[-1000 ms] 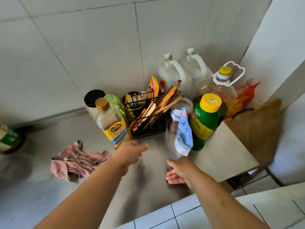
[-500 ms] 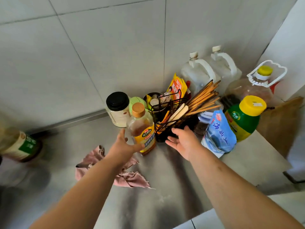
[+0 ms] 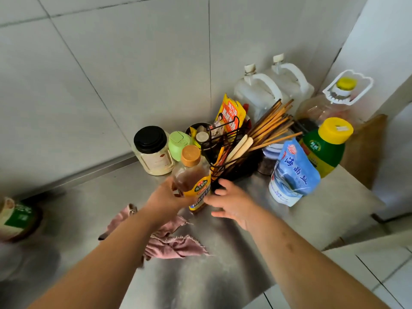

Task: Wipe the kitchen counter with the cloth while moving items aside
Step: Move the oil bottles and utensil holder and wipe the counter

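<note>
Cloth (image 3: 169, 239) lies crumpled and untouched on the steel counter (image 3: 223, 275) under the left forearm. Half a second ago both hands hovered open; now the left hand (image 3: 166, 199) has wrapped around the amber sauce bottle (image 3: 194, 179), and the right hand (image 3: 231, 202), fingers spread, touches the wire caddy (image 3: 229, 157) (chopsticks and spatulas inside). Clearing has begun, likely before wiping. Behind, a black-lidded jar (image 3: 152, 150) holds pale powder.

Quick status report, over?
Left hand gripping brown bottle. Right hand open at black rack. Pink cloth idle on counter.
</note>
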